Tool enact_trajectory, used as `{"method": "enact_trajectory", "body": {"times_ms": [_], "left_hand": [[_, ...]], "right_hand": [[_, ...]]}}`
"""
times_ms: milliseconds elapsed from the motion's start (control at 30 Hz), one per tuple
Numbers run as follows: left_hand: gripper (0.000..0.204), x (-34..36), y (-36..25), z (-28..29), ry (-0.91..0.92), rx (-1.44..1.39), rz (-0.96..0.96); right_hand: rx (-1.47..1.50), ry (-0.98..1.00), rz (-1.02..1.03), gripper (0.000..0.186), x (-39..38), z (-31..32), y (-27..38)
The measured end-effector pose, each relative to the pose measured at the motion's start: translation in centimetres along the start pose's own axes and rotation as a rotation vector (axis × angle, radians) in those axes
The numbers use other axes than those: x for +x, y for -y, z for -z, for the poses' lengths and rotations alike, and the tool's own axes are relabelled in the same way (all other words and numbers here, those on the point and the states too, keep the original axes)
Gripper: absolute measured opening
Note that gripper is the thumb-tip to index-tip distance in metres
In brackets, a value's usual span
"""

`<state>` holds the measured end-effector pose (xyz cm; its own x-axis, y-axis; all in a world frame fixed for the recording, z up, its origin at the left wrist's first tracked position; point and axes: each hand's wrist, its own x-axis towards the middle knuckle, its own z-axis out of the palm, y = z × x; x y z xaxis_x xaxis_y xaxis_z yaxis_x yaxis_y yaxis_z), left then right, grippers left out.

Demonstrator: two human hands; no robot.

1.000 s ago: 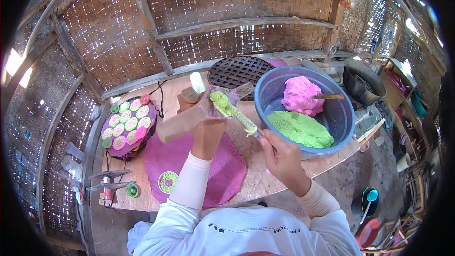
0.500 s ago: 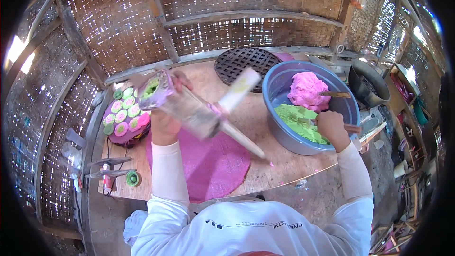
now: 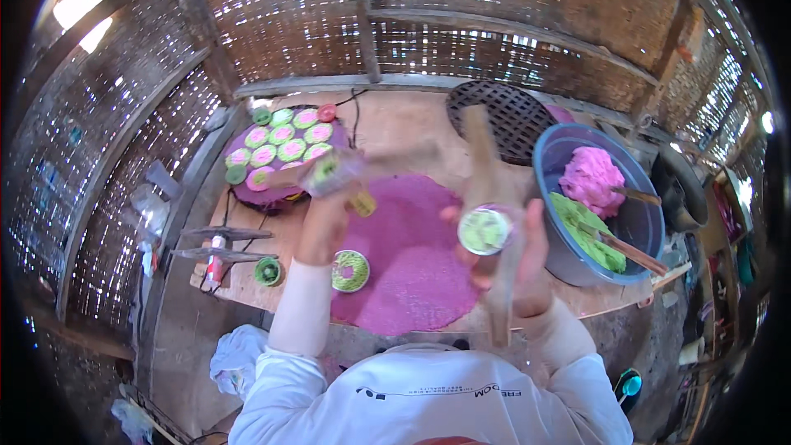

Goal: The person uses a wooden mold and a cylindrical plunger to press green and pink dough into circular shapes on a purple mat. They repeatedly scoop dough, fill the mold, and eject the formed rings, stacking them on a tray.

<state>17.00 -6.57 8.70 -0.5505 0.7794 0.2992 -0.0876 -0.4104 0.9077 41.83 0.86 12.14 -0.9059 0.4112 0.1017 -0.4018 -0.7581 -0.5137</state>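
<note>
My left hand is closed on a wooden tool with a plastic-wrapped, green-filled end. My right hand grips another, blurred wooden piece with a round cup of pale green paste. Both are over a pink-purple mat, where a small white dish of green and pink strands rests. At the right, a blue-grey basin holds pink dough and green dough, with wooden sticks in them.
Left, a round board carries several green and pink discs, with a wooden crossed frame and small green cup nearby. A dark lattice tray lies behind. A dark bucket stands right; woven walls enclose the table.
My right hand left the spatula in the basin's green dough and moved left, taking hold of a wooden piece. My left hand lifted and swung its tool, which now points differently.
</note>
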Motion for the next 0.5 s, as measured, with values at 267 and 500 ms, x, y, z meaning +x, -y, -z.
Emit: {"method": "enact_trajectory", "body": {"times_ms": [267,500], "left_hand": [[0.039,-7.0,-3.9,2.4,0.135,1.015,-0.395],[0.041,-8.8,-5.9,3.7,0.270,1.092,-0.337]], "right_hand": [[-1.134,-0.067,0.327,0.079,3.5,-1.5,-2.7],[-1.788,0.224,0.512,0.098,4.0,-5.8,-3.7]]}}
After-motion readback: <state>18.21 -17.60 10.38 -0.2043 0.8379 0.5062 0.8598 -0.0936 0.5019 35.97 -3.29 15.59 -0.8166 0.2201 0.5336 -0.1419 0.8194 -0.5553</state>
